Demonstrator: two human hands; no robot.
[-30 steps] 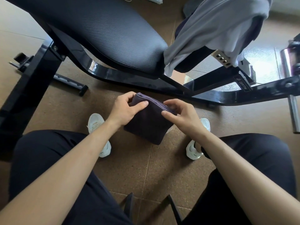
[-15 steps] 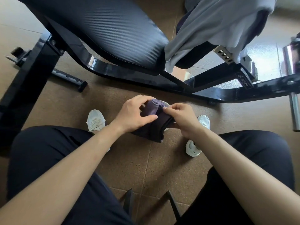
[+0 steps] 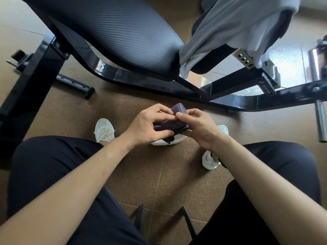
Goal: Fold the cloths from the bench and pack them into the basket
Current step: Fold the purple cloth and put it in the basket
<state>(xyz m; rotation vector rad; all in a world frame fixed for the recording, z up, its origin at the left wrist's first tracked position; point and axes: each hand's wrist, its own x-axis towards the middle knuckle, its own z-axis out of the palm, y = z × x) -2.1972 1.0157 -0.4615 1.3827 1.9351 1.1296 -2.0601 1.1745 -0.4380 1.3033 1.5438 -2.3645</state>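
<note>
Looking down, I see my dark trousers (image 3: 53, 174) closest to me, one knee on each side, with the brown floor (image 3: 159, 177) between them. My two bare arms reach forward and meet in the middle. My left hand (image 3: 148, 126) and my right hand (image 3: 200, 128) both hold the small purple cloth (image 3: 172, 123), which is folded up thick. My fingers are curled around it and pinch it from both sides. The cloth is up in the air, above the floor. My white shoes (image 3: 103, 129) sit on the floor below. Farther away is the black bench (image 3: 115, 32). A grey cloth (image 3: 230, 32) hangs over its right part.
</note>
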